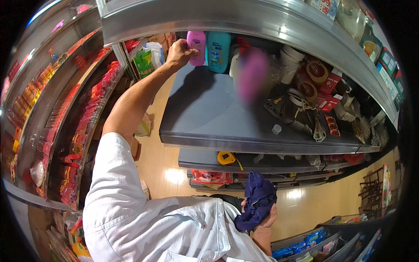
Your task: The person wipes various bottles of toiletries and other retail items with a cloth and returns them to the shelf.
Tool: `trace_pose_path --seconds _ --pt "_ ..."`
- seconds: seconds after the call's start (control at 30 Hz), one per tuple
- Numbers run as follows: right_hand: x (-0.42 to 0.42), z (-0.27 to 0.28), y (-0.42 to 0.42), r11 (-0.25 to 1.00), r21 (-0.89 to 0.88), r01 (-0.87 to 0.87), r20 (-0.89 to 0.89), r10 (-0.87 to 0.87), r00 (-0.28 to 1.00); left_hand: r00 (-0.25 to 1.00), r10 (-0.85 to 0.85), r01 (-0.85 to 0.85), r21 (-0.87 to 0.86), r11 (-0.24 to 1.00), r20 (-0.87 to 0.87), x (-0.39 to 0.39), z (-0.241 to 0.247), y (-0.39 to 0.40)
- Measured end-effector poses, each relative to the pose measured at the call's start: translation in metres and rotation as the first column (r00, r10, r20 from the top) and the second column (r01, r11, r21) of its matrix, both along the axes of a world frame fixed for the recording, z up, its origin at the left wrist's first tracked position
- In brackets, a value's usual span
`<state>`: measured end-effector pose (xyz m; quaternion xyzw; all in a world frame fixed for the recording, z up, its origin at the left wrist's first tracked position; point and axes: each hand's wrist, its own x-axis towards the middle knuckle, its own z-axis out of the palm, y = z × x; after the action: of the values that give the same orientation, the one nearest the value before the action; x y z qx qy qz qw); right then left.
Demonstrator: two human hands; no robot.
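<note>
At the far left end of a dark grey shelf [209,108], my left hand [181,54] grips a pink shampoo bottle [197,46], thumb across its front. The bottle stands upright. Right beside it is a larger teal shampoo bottle [218,52], also upright. My right hand [268,217] is low, in front of my body, and holds a crumpled dark purple cloth [257,199] that hides part of its fingers. To the right of the teal bottle, a pink-purple thing [252,77] is too blurred to name.
Stacked white cups [289,64], tape rolls [317,70], red boxes [328,102] and a small clear cap [276,129] are on the shelf's right. A yellow tape measure [226,158] lies one level lower. A metal shelf edge [203,24] overhangs. Racks of red packets [88,121] stand left.
</note>
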<state>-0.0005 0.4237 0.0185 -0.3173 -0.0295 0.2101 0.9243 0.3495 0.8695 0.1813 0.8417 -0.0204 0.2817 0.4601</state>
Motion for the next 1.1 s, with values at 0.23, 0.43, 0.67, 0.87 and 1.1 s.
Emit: trace_pose_path --seconds 0.23,0.43,0.67,0.87,1.1 --pt "-0.009 -0.001 0.005 0.997 -0.024 0.067 -0.002 -0.067 0.998 0.996 0.08 -0.078 0.068 0.995 -0.028 0.017 -0.006 0.011" --pt "-0.009 0.001 0.008 0.996 -0.027 0.083 -0.025 -0.084 0.996 0.997 0.053 -0.054 0.025 0.998 0.048 0.036 -0.021 0.018" --pt "-0.009 -0.001 0.007 0.996 -0.017 0.089 -0.037 -0.09 0.995 0.983 0.115 -0.131 0.11 0.985 0.14 0.041 -0.027 0.021" --pt "-0.004 0.0 0.004 0.996 -0.035 0.081 -0.025 -0.082 0.996 0.825 0.294 -0.431 0.199 0.88 0.482 0.014 -0.029 -0.01" --pt "0.006 -0.002 0.0 0.999 -0.04 -0.031 -0.02 0.03 0.999 0.989 0.104 -0.113 0.09 0.989 0.106 -0.02 -0.025 -0.078"
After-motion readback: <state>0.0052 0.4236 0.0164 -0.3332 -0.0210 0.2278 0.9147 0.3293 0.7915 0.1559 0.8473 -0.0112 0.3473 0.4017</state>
